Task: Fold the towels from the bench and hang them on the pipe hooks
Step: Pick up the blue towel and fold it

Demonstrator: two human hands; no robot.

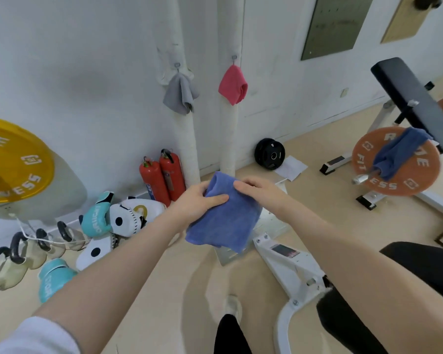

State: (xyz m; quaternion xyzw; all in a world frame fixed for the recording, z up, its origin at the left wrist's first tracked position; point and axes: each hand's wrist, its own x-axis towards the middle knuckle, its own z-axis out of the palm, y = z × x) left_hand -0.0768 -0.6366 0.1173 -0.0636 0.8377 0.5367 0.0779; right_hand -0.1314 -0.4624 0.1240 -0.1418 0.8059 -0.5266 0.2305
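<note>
A folded blue towel (224, 215) hangs in front of me, held by both hands. My left hand (197, 204) grips its upper left edge with the thumb across the cloth. My right hand (260, 194) pinches the upper right edge. Two white wrapped pipes stand against the wall. A grey towel (180, 94) hangs from the hook on the left pipe (187, 139). On the right pipe (228, 139), a pink towel (233, 84) hangs from its hook. Another dark blue towel (397, 153) lies draped over an orange weight plate beside the black bench (414, 103).
Two red fire extinguishers (163, 176) stand left of the pipes. Boxing gloves and pads (113, 218) and kettlebells (18, 259) lie at lower left, under a yellow plate (13, 159). A black plate (269, 154) leans on the wall. A white machine frame (289, 261) sits by my legs.
</note>
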